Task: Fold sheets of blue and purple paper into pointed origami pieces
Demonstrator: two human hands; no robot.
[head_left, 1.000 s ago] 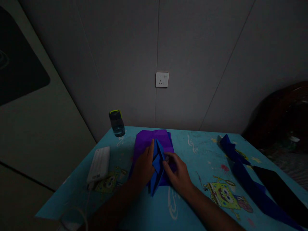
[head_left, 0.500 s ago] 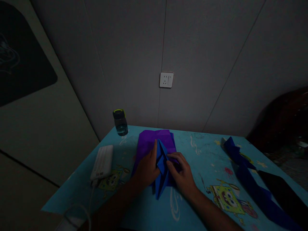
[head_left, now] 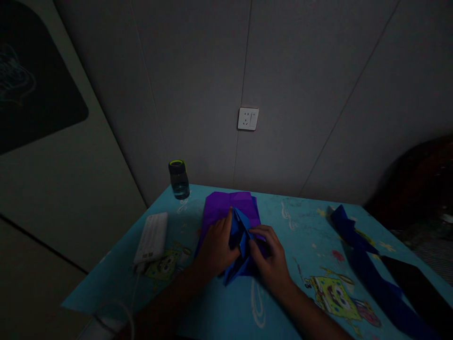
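Observation:
Between my two hands is a folded piece of blue paper (head_left: 238,270), its layers parted in the middle and a point towards me. My left hand (head_left: 217,248) grips its left side, with thumb and fingers closed on the folds. On the right edge, my right hand (head_left: 269,257) pinches the paper between thumb and fingers. Beneath lies a stack of purple paper (head_left: 226,203), with a blue sheet showing at its right edge. The inner folds are dark and partly hidden by my fingers.
A water bottle (head_left: 179,180) stands at the back left, in front of a white power bank (head_left: 151,238) with a cable. On the right lie blue paper strips (head_left: 375,288) and a flat black object (head_left: 415,283). A wall socket (head_left: 248,118) is behind the patterned tabletop (head_left: 283,307).
The blue paper has spread wider in the middle, and its near point has swung slightly left and up. Both hands still hold it. The whole view has shifted a little.

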